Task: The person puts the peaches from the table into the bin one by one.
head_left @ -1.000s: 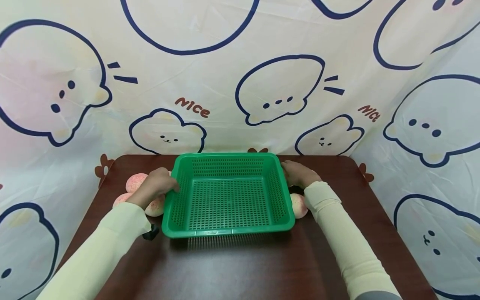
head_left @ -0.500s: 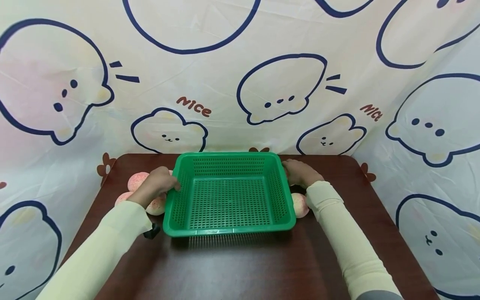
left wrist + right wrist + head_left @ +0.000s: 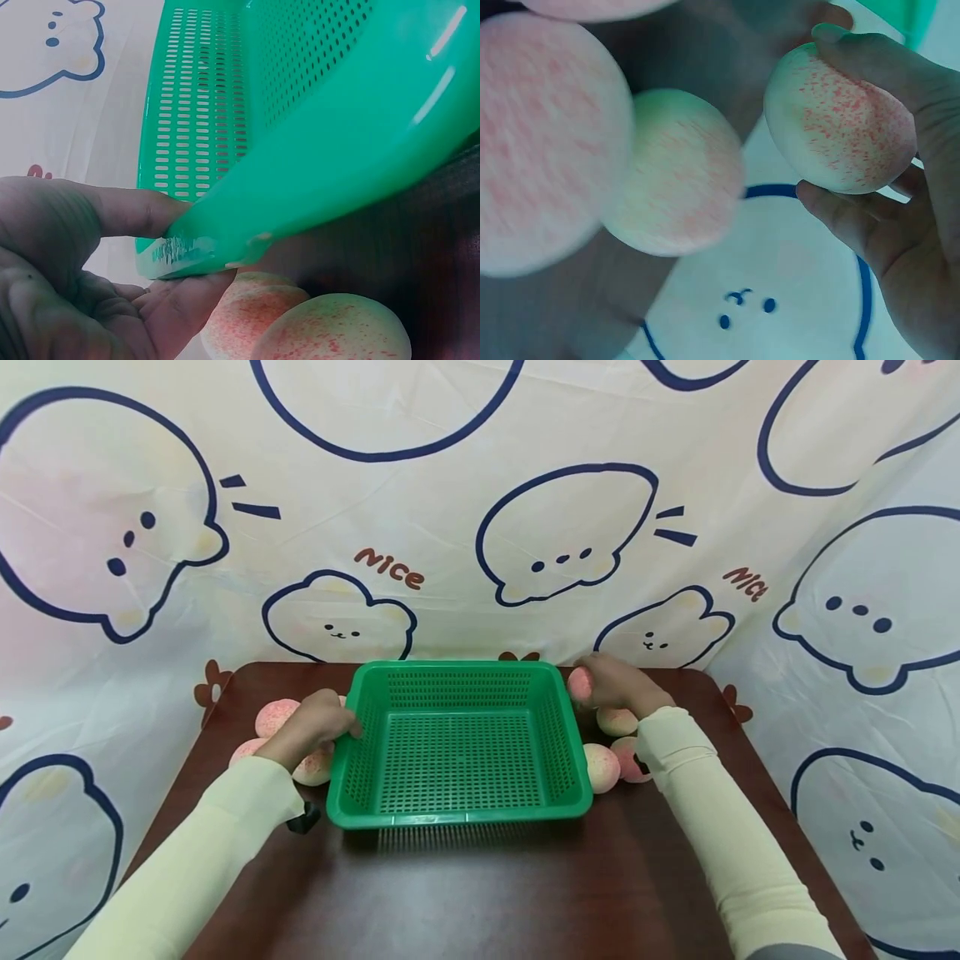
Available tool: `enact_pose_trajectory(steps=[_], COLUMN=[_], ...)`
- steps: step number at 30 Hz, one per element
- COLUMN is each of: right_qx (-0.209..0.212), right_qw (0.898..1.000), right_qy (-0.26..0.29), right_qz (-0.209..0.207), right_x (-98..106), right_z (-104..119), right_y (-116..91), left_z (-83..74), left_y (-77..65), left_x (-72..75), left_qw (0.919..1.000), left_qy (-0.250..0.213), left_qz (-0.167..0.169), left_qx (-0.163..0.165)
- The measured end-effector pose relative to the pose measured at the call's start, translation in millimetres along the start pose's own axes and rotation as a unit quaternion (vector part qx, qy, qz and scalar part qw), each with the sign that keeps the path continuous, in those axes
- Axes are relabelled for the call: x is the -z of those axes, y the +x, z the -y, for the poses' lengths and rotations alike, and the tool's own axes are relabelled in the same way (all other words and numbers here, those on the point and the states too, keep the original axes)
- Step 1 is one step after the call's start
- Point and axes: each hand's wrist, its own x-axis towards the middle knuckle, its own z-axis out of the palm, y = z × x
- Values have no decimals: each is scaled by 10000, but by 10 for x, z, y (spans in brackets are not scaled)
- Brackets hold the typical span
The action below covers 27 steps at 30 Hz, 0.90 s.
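A green plastic basket [image 3: 459, 818] with perforated sides sits mid-table, nothing inside it. My left hand [image 3: 321, 727] pinches its left rim; in the left wrist view the thumb [image 3: 135, 211] lies on the inner side of the rim, fingers underneath. My right hand [image 3: 617, 683] grips a pink-speckled peach [image 3: 840, 124] just beyond the basket's right rim, raised off the table. Below that hand lie more peaches, among them a pale peach [image 3: 602, 768] against the basket's right side and a pinker peach [image 3: 630, 758] partly behind the sleeve.
Left of the basket several peaches lie grouped, such as a pink peach [image 3: 276, 718] near my left wrist; the arm partly hides them. The dark brown table [image 3: 465, 893] ends at a printed cloth backdrop [image 3: 450, 552] behind and on both sides.
My right hand has risen and moved slightly right and back from beside the basket, lifting a peach. Other peaches beneath it now show. The left hand stays on the rim.
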Motion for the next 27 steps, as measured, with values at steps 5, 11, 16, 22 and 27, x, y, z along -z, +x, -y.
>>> enact_pose_trajectory(steps=[5, 11, 16, 22, 27], right_qx=[-36, 134, 340, 567, 525], right_qw=[9993, 9980, 9976, 9976, 9980], right_qy=[-192, 57, 254, 78, -26], right_qz=[-322, -611, -543, -384, -344], right_x=[219, 385, 445, 445, 455], right_z=[92, 260, 460, 721, 877], right_y=[-57, -85, -70, -16, 66], left_z=[3, 15, -7, -9, 3], left_y=[19, 30, 22, 31, 45], left_x=[11, 14, 6, 4, 14], left_qw=[10000, 9999, 9998, 9998, 9999], left_qy=[34, 119, 164, 166, 125], left_qz=[18, -22, -64, -60, 15], left_qx=[56, 29, 3, -25, 46])
